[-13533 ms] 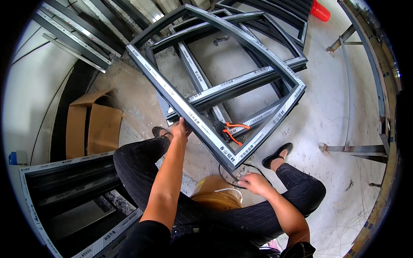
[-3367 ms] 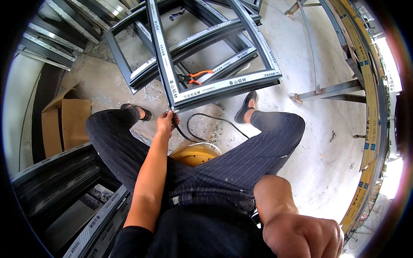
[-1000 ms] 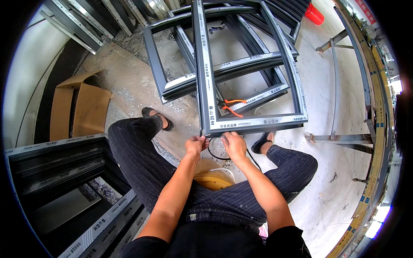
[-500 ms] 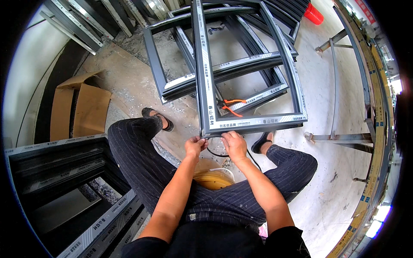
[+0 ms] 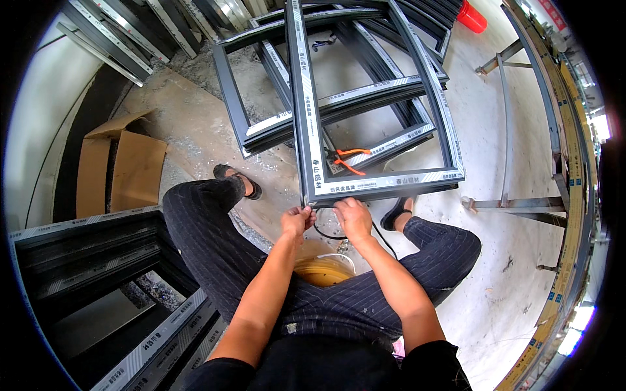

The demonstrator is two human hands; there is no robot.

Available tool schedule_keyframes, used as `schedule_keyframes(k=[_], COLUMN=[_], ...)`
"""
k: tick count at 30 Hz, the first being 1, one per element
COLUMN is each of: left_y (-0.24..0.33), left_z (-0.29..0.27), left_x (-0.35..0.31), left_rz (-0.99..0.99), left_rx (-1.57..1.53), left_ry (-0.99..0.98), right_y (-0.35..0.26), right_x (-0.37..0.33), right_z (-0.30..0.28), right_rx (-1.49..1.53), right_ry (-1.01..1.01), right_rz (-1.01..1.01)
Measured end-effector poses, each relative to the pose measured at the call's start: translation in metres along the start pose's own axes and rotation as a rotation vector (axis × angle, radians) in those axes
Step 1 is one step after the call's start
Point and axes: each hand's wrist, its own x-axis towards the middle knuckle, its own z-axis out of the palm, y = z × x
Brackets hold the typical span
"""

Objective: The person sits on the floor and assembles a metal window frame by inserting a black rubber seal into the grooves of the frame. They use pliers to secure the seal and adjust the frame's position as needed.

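Note:
Just below the near-left corner of a dark grey window frame (image 5: 385,187), my left hand (image 5: 297,220) is closed, thumb and fingers pinched together. A thin black strip (image 5: 329,234) loops down from its fingertips and passes under my right hand (image 5: 353,219). Close by, the right fingers are curled against the frame's near edge; what they hold, if anything, is hidden. The frame lies on top of other frames (image 5: 261,135), turned at different angles. Pliers with orange handles (image 5: 351,164) show through its opening.
Between my legs stands a yellow bucket (image 5: 324,271). More dark frames (image 5: 163,335) are stacked at lower left, with an open cardboard box (image 5: 137,171) beyond. Metal stand legs (image 5: 515,206) reach in from the right. A red bucket (image 5: 471,17) sits at the far right.
The view has shifted slightly, so the frames appear a little further left. Both hands stay at the frame's near edge, with hardly any change in their grip.

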Motion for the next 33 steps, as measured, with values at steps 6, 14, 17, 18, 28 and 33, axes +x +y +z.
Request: schedule_keyframes(k=[6,14,17,18,28,33], left_y=[0.006,-0.012,-0.024,-0.025,-0.002,0.052], left_z=[0.006,0.009,0.008,0.009,-0.032,-0.063], left_x=[-0.007,-0.002,0.014,0.015,0.047,0.061], left_rz=[-0.024,-0.118,-0.017,0.003,0.066,0.113], left_rx=[-0.015,-0.28,-0.264,-0.243,-0.408,-0.542], left_ry=[0.018,-0.142,-0.078,-0.074,0.083,0.169], right_y=[-0.002,-0.003,-0.005,-0.005,0.027,0.078], right_x=[0.002,0.003,0.004,0.004,0.003,0.001], right_z=[0.0,0.003,0.001,0.001,-0.017,-0.084], right_rx=[-0.014,-0.114,-0.118,-0.117,0.522,0.501], right_ry=[-0.006,-0.051,-0.083,-0.095,-0.318,-0.343], right_rz=[0.01,-0.027,-0.019,-0.014,0.238,0.256])
